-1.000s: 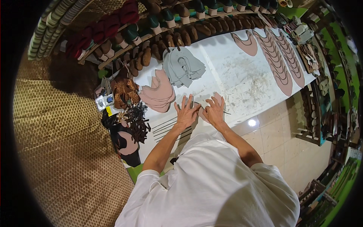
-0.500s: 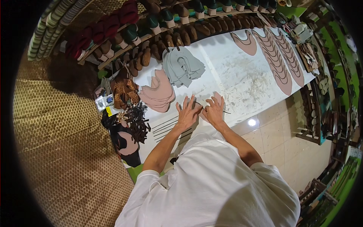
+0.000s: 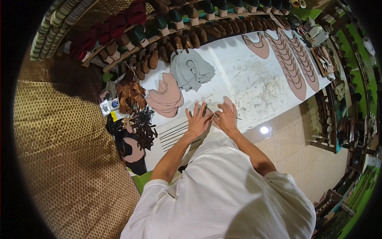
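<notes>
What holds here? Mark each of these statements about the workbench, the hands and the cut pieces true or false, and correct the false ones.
1. Both hands lie flat on the white workbench. True: the left hand and right hand press down side by side near its front edge.
2. The grey cut pieces are stacked right of the hands. False: they lie beyond the hands, toward the shelves.
3. A stack of pink cut pieces lies left of the hands. True.
4. The shelves behind the bench are bare. False: rows of shoe lasts fill them.
5. Thin dark strips lie beside the left forearm. True.
</notes>
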The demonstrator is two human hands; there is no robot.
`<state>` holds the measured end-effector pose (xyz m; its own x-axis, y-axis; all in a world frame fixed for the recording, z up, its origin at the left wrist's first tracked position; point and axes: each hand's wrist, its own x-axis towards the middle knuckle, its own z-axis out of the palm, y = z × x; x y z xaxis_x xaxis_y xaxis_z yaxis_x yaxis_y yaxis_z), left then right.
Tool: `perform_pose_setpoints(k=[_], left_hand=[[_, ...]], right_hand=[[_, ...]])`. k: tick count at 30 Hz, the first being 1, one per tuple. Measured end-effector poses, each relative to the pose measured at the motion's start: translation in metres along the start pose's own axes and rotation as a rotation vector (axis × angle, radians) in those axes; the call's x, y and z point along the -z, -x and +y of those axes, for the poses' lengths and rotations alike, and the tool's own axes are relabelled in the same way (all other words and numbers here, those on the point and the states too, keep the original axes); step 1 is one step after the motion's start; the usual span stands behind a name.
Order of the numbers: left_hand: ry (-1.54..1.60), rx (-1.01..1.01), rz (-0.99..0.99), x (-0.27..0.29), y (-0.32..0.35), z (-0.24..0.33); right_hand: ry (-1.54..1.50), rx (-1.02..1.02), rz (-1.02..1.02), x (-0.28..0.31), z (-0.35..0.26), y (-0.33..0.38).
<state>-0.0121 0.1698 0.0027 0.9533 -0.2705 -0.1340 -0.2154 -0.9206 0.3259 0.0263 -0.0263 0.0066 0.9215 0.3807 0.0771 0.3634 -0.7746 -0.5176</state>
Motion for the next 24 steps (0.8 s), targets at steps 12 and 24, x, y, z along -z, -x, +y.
perform_pose_setpoints(k=[12, 24], left_hand=[[-0.045, -0.041, 0.055, -0.002, 0.000, 0.003], [-0.020, -0.032, 0.064, 0.002, 0.001, 0.007]], right_hand=[[0.002, 0.068, -0.036, 0.009, 0.024, 0.010], [0.112, 0.158, 0.058, 0.001, 0.021, 0.011]])
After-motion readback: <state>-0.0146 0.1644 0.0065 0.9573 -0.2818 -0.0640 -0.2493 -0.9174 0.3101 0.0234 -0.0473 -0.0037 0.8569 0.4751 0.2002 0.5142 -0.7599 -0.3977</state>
